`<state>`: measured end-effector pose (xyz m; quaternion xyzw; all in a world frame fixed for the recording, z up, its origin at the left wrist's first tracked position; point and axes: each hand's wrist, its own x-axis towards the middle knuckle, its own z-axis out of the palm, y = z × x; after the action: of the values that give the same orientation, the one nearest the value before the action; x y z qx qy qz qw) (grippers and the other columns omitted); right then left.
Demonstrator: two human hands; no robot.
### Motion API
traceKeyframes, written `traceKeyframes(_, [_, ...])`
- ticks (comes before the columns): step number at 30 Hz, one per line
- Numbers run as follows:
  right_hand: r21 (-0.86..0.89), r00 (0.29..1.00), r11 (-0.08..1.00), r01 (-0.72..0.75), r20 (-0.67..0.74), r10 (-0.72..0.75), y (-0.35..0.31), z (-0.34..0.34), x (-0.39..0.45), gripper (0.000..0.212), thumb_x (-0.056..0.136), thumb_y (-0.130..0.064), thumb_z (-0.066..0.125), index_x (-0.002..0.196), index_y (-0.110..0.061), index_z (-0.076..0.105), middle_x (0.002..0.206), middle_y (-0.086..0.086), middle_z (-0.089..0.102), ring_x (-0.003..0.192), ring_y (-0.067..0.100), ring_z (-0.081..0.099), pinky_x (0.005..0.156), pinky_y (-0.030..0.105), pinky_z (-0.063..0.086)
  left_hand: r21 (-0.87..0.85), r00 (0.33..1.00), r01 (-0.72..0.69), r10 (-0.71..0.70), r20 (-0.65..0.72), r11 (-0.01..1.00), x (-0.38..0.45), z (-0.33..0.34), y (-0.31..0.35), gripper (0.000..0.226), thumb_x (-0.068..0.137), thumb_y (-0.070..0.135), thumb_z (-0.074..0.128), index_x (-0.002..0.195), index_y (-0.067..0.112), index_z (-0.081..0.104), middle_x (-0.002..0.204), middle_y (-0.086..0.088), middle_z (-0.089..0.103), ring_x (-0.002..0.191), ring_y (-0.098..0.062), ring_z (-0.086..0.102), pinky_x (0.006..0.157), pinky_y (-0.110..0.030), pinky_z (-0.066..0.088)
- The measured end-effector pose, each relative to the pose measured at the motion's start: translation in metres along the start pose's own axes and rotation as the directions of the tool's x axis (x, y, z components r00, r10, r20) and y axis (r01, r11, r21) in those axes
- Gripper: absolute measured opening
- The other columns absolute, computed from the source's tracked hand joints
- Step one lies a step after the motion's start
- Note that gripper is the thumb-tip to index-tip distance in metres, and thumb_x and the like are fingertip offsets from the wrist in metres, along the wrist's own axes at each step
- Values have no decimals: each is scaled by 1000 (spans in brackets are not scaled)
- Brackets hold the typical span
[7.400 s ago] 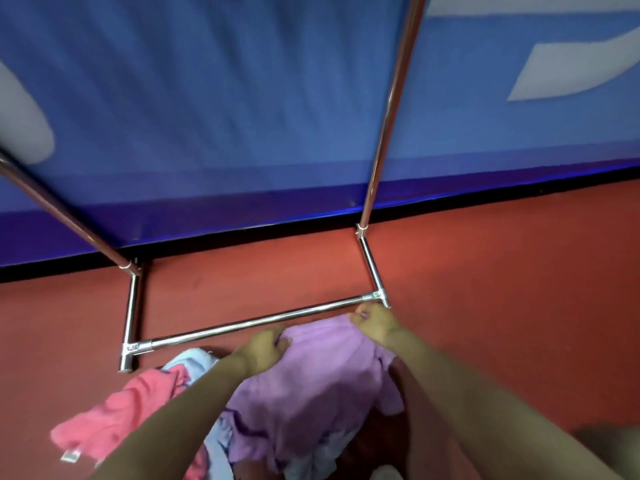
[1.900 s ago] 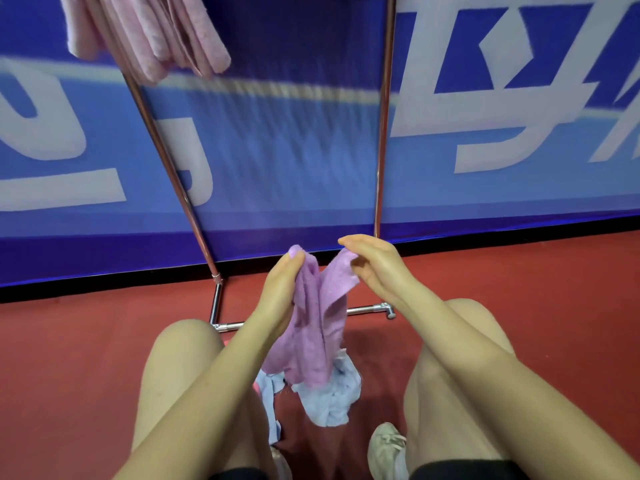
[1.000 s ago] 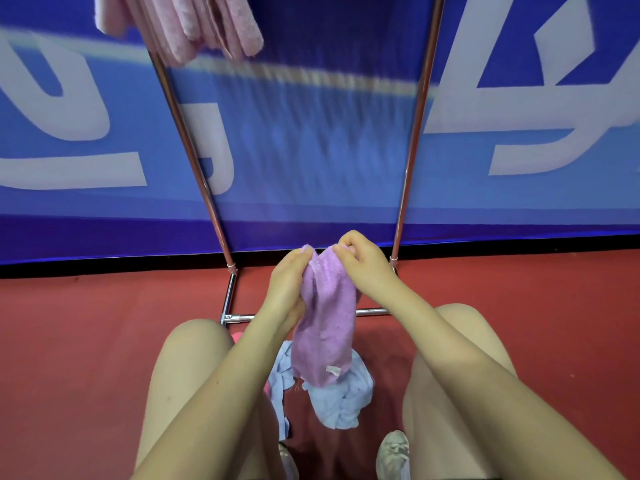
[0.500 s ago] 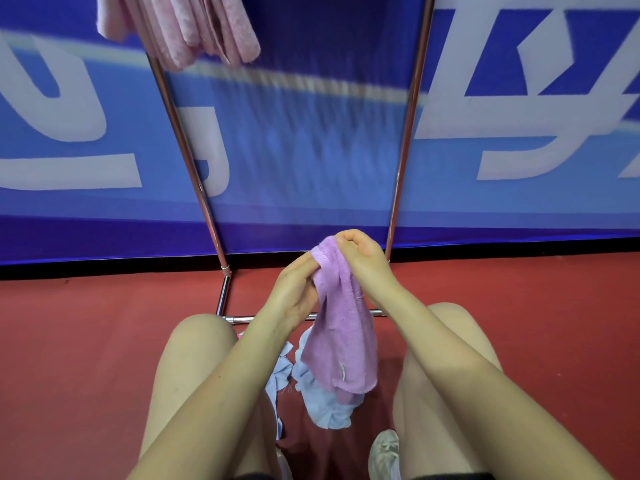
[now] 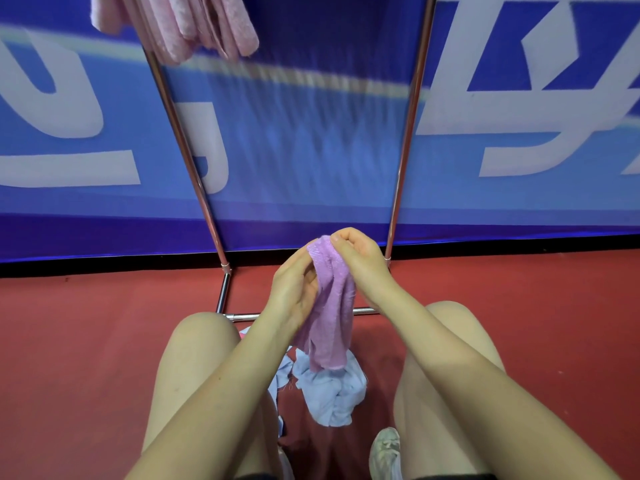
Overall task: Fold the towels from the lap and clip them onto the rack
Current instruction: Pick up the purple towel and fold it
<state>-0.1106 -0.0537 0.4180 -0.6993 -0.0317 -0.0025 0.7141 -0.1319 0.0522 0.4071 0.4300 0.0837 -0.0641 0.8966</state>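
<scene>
You are holding the purple towel (image 5: pixel 332 299) up in front of you, between your knees and above the floor, with its folded top edge gathered at the height of your hands and the rest hanging down in a narrow, doubled strip. It is looking light, soft and limp: it is sagging under its own weight, creasing wherever it is pinched, and it will probably slip out of its fold if you are gripping only one layer. The top corners, where the layers meet, are the place to be taking hold, with all layers caught together.

Your right hand (image 5: pixel 360 258) is curling over the top of the towel, fingers and thumb pinching the upper edge, wrist bent down and forearm reaching forward over your right thigh. Your left hand (image 5: pixel 294 292) is lying against the left side of the strip just below, fingers curled around the cloth, palm facing inward.

A light blue towel (image 5: pixel 332 393) is lying bunched on your lap below the purple one, touching its hanging end. The rack (image 5: pixel 405 147) is standing just ahead on the red floor (image 5: pixel 86 341), with a pink towel (image 5: pixel 194 26) already hanging near its left pole.
</scene>
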Motion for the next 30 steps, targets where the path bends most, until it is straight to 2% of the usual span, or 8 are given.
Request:
traceKeyframes(4, [57, 996, 995, -84, -15, 85, 4, 2, 4, 15, 92, -17, 56, 78, -16, 58, 77, 1, 59, 76, 15, 54, 72, 27, 43, 12, 999, -36, 36, -5, 999, -1, 0, 0, 17, 96, 9, 52, 94, 2, 68, 83, -7, 70, 73, -13, 68, 70, -21, 57])
traceKeyframes(9, [127, 992, 984, -121, -18, 124, 11, 1, 9, 13, 91, -21, 58, 80, -15, 59, 82, 5, 62, 82, 18, 55, 78, 33, 44, -3, 1000, -27, 27, -6, 1000, 2, -3, 2, 30, 102, 21, 43, 105, 4, 67, 101, -9, 72, 93, -16, 69, 79, -23, 57])
traceKeyframes(14, [212, 989, 966, -149, 37, 144, 15, 2, 9, 12, 81, -27, 60, 77, -16, 62, 92, 13, 63, 88, 22, 56, 85, 38, 45, 11, 996, -67, 66, 61, 998, 7, -9, -3, 29, 98, 6, 45, 121, -8, 57, 108, -16, 66, 95, -19, 67, 82, -25, 55])
traceKeyframes(17, [197, 985, 968, -158, 95, 142, 17, 2, 8, 11, 86, -23, 57, 79, -15, 62, 92, 14, 63, 88, 22, 56, 86, 39, 44, 5, 998, -56, 56, 26, 998, 12, -11, -1, 21, 96, 0, 45, 109, -5, 61, 93, -11, 71, 83, -17, 69, 73, -24, 56])
traceKeyframes(20, [29, 985, 994, -103, 139, 98, 13, -5, 6, 15, 82, -30, 58, 76, -17, 60, 79, 5, 57, 79, 16, 50, 75, 31, 41, 61, 995, -95, 93, 41, 994, 13, -14, 7, 17, 96, 0, 46, 100, -1, 62, 81, -5, 71, 76, -14, 67, 73, -25, 54])
traceKeyframes(24, [-210, 962, 978, -3, 266, 60, 18, -15, 0, 19, 86, -23, 63, 72, -13, 55, 67, -4, 47, 64, 7, 41, 55, 17, 34, 157, 989, -142, 146, -14, 977, 11, -21, 20, 16, 93, 0, 51, 94, 7, 66, 71, 4, 71, 69, -8, 64, 68, -18, 53])
traceKeyframes(27, [-474, 907, 880, 32, 384, 173, 30, -20, -7, 21, 84, -26, 69, 69, -19, 56, 66, -10, 48, 61, 3, 40, 53, 14, 33, 226, 987, -155, 162, -13, 962, 8, -32, 25, 15, 92, 1, 55, 94, 8, 68, 72, 6, 71, 69, -6, 63, 70, -17, 51])
traceKeyframes(30, [-689, 866, 723, 52, 392, 311, 48, -28, -15, 29, 83, -33, 69, 64, -20, 52, 63, -10, 44, 56, 5, 34, 45, 14, 28, 317, 988, -142, 156, -17, 938, 3, -43, 28, 14, 91, 5, 58, 94, 11, 70, 77, 4, 71, 75, -8, 62, 74, -19, 50])
